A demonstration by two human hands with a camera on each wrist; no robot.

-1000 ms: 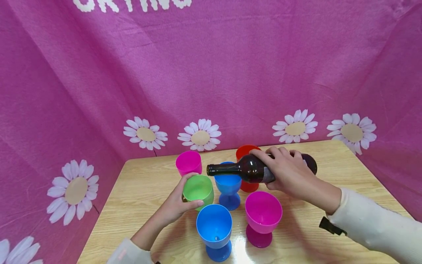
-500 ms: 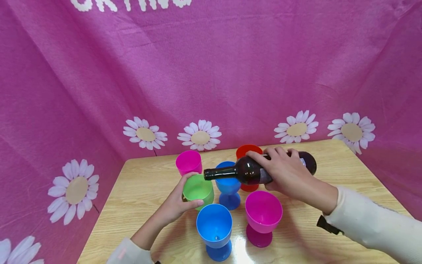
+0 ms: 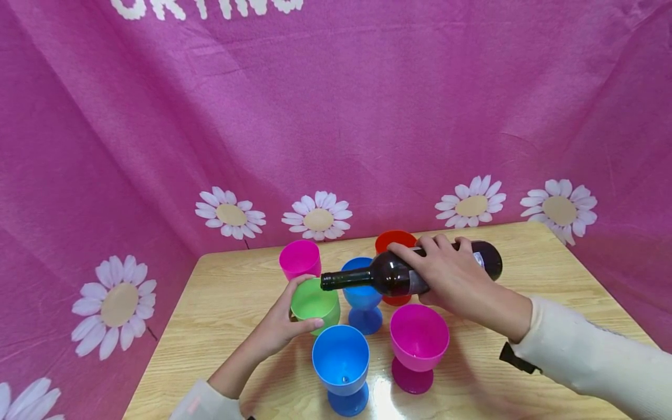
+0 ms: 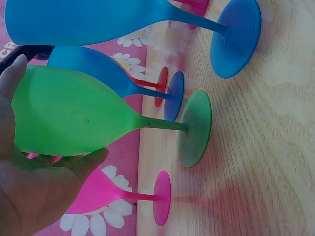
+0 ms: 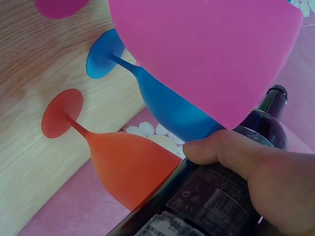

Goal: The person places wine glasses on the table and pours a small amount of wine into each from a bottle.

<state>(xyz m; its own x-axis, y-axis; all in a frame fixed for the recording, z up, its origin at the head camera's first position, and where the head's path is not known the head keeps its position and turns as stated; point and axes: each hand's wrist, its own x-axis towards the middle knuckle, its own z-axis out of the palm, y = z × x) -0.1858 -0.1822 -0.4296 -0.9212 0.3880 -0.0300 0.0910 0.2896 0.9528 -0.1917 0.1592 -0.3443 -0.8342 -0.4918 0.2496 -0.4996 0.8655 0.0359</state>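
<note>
In the head view my left hand [image 3: 278, 326] holds a green goblet [image 3: 320, 306] by its bowl, thumb on the near side and fingers round the far side. The left wrist view shows the green goblet [image 4: 74, 113] upright, its stem and foot bare of the hand. My right hand [image 3: 459, 280] grips a dark wine bottle [image 3: 388, 273] from above, round its body. The bottle lies nearly level, and its mouth is over the green goblet's right rim. No stream of liquid can be seen. In the right wrist view the thumb presses along the labelled bottle [image 5: 216, 196].
On the wooden table [image 3: 210, 303], a blue goblet [image 3: 341, 361] and a pink goblet [image 3: 420, 341] stand in front. Behind are another blue goblet [image 3: 362, 298], a red goblet [image 3: 394, 238] and a second pink goblet [image 3: 299, 256]. A pink cloth [image 3: 367, 116] hangs at the back.
My right hand has moved left with the wine bottle, and its neck has dipped, so its mouth now reaches over the green goblet. The left hand and the goblets have stayed put.
</note>
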